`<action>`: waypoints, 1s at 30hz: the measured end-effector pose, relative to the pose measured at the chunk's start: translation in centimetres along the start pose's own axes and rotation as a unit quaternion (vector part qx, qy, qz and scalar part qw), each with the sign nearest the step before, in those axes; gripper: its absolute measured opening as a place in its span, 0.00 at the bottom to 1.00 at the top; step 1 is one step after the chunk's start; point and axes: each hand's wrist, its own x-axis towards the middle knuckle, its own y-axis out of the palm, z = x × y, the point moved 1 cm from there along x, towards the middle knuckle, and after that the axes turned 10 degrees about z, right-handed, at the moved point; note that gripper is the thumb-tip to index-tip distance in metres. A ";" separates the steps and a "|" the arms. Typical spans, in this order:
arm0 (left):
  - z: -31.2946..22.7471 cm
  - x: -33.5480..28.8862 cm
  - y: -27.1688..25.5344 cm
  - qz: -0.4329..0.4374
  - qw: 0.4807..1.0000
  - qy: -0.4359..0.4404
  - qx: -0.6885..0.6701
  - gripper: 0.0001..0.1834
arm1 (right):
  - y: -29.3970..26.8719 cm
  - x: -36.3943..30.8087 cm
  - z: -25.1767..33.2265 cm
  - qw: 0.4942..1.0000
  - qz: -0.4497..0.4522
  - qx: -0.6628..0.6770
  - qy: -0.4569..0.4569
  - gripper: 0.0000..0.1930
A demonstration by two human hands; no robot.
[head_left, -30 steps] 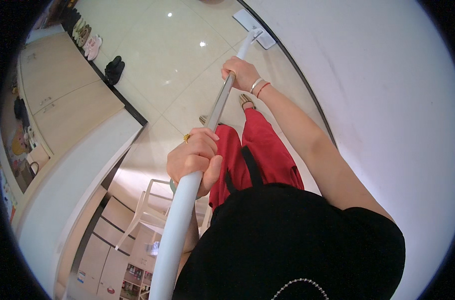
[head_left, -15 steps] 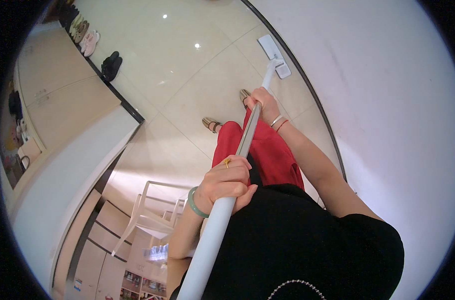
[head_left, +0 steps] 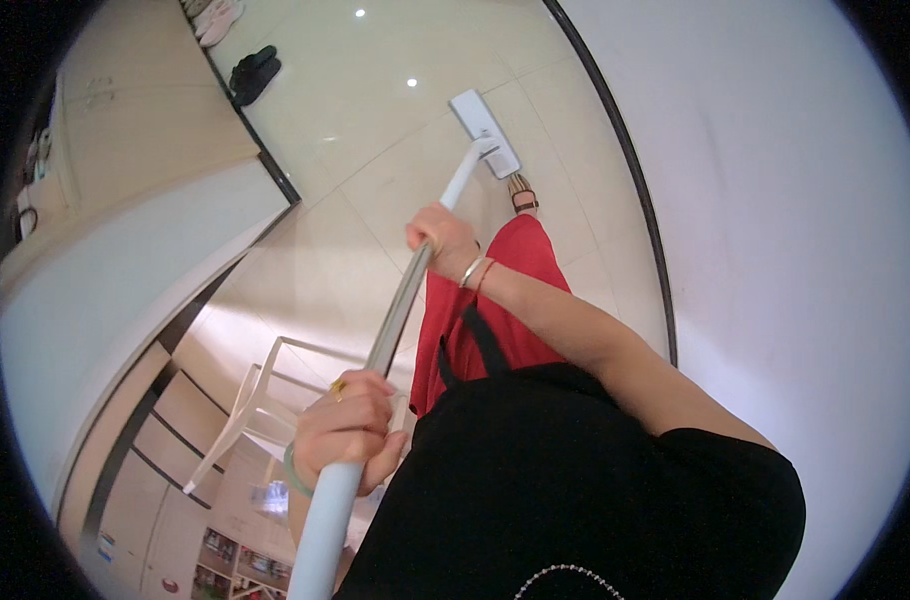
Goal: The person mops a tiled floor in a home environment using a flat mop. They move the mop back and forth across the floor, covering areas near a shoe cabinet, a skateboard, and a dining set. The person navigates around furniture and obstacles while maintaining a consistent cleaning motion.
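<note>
A flat mop with a long white and silver pole slants from the lower left up to the middle. Its white rectangular head lies on the tiled floor just ahead of my sandalled foot. Higher on the pole, my left hand is closed round it, with a gold ring and a green bangle. Further down, near the mop head, my right hand wraps the pole too, a silver bracelet and a red string on the wrist. My other foot is mostly hidden behind the right hand and the trousers.
A white wall with a dark skirting runs along the right. At the left stand a beige cabinet and black shoes, with pink shoes beyond. A white chair stands at the lower left.
The mop head has swung left, away from the skirting, and turned somewhat. Both hands have moved left with the pole, still gripping it. My visible foot now stands close behind the mop head.
</note>
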 end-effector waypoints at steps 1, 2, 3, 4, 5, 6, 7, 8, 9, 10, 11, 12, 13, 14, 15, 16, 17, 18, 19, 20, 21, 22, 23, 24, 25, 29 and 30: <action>-0.6 -1.5 -0.6 -0.018 1.000 -0.013 0.005 0.17 | 1.5 0.4 1.4 1.000 0.022 0.004 -0.005 0.10; -1.0 -3.0 -1.1 -0.036 0.999 -0.027 0.009 0.17 | 3.1 0.8 2.5 0.999 0.044 0.008 -0.010 0.10; -1.1 -4.5 -1.3 -0.064 0.997 -0.030 0.017 0.17 | 4.6 1.1 3.6 0.998 0.060 0.025 -0.012 0.10; -1.4 -5.4 -1.6 -0.069 0.997 -0.039 0.025 0.17 | 6.1 1.3 4.4 0.996 0.078 0.042 -0.014 0.10; -1.8 -6.0 -1.9 -0.075 0.996 -0.048 0.032 0.17 | 7.2 1.6 5.0 0.994 0.095 0.060 -0.017 0.10; -2.1 -6.7 -2.0 -0.080 0.994 -0.061 0.040 0.17 | 8.0 1.8 5.6 0.991 0.117 0.070 -0.019 0.09; -2.2 -7.1 -1.9 -0.087 0.993 -0.065 0.041 0.17 | 8.6 2.1 6.2 0.987 0.138 0.080 -0.021 0.09; -2.3 -7.4 -1.7 -0.105 0.991 -0.069 0.048 0.17 | 9.2 2.2 6.8 0.983 0.160 0.090 -0.024 0.09; -2.4 -7.5 -1.3 -0.122 0.988 -0.073 0.054 0.17 | 9.9 2.2 6.8 0.979 0.173 0.099 -0.043 0.07; -2.4 -7.3 -1.2 -0.136 0.986 -0.073 0.058 0.17 | 10.1 2.4 6.3 0.981 0.171 0.079 -0.055 0.07; -2.0 -7.2 -1.2 -0.133 0.988 -0.061 0.056 0.17 | 10.2 2.6 5.5 0.982 0.169 0.057 -0.067 0.06; -2.1 -7.1 -1.2 -0.128 0.989 -0.044 0.050 0.18 | 9.9 2.6 5.5 0.982 0.168 0.034 -0.081 0.06; -1.9 -6.6 -0.7 -0.131 0.990 -0.031 0.052 0.18 | 9.3 2.7 5.3 0.979 0.187 0.025 -0.078 0.05; -2.2 -5.8 -0.3 -0.131 0.990 -0.031 0.052 0.18 | 8.3 2.7 5.4 0.975 0.209 0.027 -0.072 0.05; -2.5 -4.9 0.0 -0.131 0.989 -0.031 0.053 0.18 | 7.3 2.6 5.6 0.971 0.230 0.028 -0.064 0.05; -2.2 -4.5 0.7 -0.129 0.990 -0.019 0.051 0.18 | 6.4 2.4 5.5 0.971 0.228 0.032 -0.061 0.05; -2.3 -3.9 1.4 -0.124 0.991 -0.010 0.050 0.18 | 5.5 2.2 5.3 0.972 0.226 0.038 -0.056 0.05; -2.5 -3.6 1.8 -0.132 0.990 -0.007 0.048 0.18 | 4.8 2.0 5.1 0.972 0.223 0.046 -0.050 0.05; -2.6 -3.0 2.1 -0.135 0.990 -0.002 0.045 0.18 | 4.2 2.2 4.2 0.974 0.197 0.077 -0.081 0.06; -2.6 -2.5 2.6 -0.141 0.989 0.004 0.042 0.18 | 3.3 2.5 3.6 0.971 0.209 0.069 -0.093 0.06; -2.6 -1.9 3.1 -0.159 0.986 0.011 0.040 0.17 | 2.1 2.8 2.8 0.968 0.219 0.062 -0.105 0.06; -2.6 -1.5 3.5 -0.167 0.985 0.016 0.034 0.17 | 0.7 2.9 2.6 0.965 0.232 0.055 -0.114 0.06; -2.3 -0.8 3.9 -0.175 0.984 0.024 0.029 0.17 | -1.2 3.5 2.9 0.972 0.205 0.024 -0.114 0.07; -1.9 -0.1 4.2 -0.182 0.982 0.032 0.024 0.17 | -2.4 3.5 2.2 0.974 0.194 0.016 -0.115 0.07; -1.4 1.0 4.4 -0.178 0.982 0.054 0.026 0.17 | -3.8 3.9 1.4 0.977 0.179 0.006 -0.117 0.08; 2.0 5.1 5.3 -0.168 0.978 0.118 0.026 0.17 | -7.4 5.4 -4.3 0.984 0.115 -0.037 -0.128 0.13; 2.9 5.8 5.3 -0.169 0.977 0.128 0.025 0.17 | -8.2 5.9 -5.6 0.984 0.142 -0.033 -0.107 0.13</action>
